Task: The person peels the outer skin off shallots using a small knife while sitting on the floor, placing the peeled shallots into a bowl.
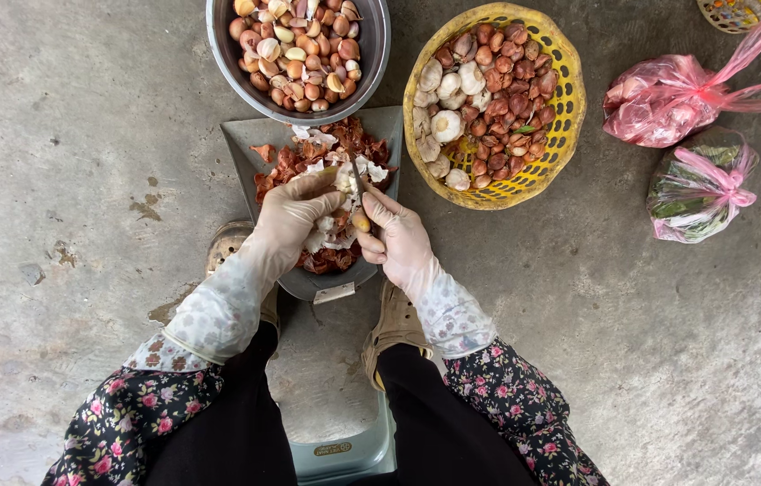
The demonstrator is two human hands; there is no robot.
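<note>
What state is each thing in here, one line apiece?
Left hand: gloved, closed on a clove.
Right hand: gloved, grip on small knife.
Metal bowl: holds peeled bulbs.
Yellow basket: holds unpeeled shallots and garlic.
Dustpan: heaped with skins.
Pink bags: tied shut.

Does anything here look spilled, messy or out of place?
Nothing stands out. The peels are heaped on the grey dustpan, not the floor. Peeled cloves fill the metal bowl, unpeeled ones the yellow basket. The two plastic bags are tied shut.

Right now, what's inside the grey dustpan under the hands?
The grey dustpan holds reddish and white peelings. The hands, one holding a small knife, cover its middle.
</note>
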